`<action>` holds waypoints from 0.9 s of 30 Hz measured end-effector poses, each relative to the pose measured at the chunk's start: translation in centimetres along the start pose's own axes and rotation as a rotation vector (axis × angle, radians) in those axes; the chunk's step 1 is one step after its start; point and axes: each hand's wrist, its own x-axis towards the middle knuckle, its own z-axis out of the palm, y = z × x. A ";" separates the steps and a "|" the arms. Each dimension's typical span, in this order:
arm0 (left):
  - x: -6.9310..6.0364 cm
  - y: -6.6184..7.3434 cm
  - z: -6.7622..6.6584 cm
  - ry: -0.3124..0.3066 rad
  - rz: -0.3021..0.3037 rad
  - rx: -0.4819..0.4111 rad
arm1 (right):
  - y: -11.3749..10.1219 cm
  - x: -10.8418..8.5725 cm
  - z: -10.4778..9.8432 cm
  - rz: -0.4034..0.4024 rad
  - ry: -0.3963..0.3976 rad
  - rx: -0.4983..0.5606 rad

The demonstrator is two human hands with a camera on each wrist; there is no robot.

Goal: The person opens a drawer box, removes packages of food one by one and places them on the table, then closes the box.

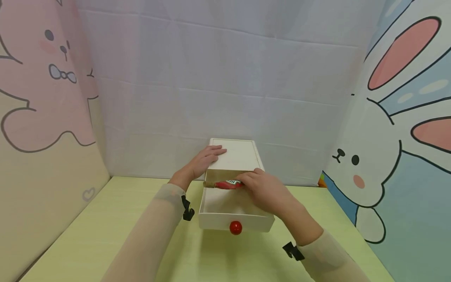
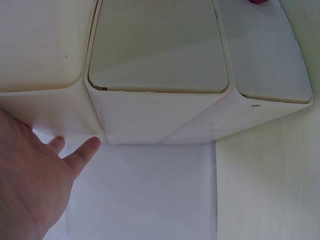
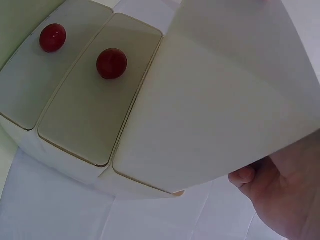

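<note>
A white drawer cabinet (image 1: pixel 239 154) stands at the back of the table, its top drawer (image 1: pixel 253 222) pulled out toward the camera. My left hand (image 1: pixel 202 160) rests on the cabinet's top left edge with fingers extended; in the left wrist view that hand (image 2: pixel 37 175) lies along the side. Over the open drawer, my right hand (image 1: pixel 266 192) grips the right end of a red object (image 1: pixel 225 185) with a label and a brownish left end. The right wrist view shows the right hand (image 3: pixel 292 187) partly hidden behind the drawer, and the red object out of sight.
Two lower drawers with red knobs (image 3: pixel 112 63) are closed. The top drawer's red knob (image 1: pixel 235 227) juts toward the camera. A pale yellow-green table (image 1: pixel 134 219) lies beneath, with a white curtain (image 1: pixel 225 78) behind and printed cartoon panels on both sides.
</note>
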 end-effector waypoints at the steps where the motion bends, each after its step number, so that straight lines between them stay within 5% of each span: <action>1: 0.0 0.0 0.0 -0.002 0.002 0.000 | 0.0 -0.1 -0.1 0.006 0.019 0.012; 12: 0.2 -0.3 0.2 0.006 0.042 0.036 | 0.3 -0.6 -0.2 0.032 0.198 0.209; 21: 0.2 0.0 0.1 0.057 0.016 -0.009 | 0.3 -0.8 -0.4 0.172 0.347 0.482; 27: 0.0 0.0 0.0 0.014 0.015 0.003 | 0.8 -1.2 -0.7 0.284 0.429 0.642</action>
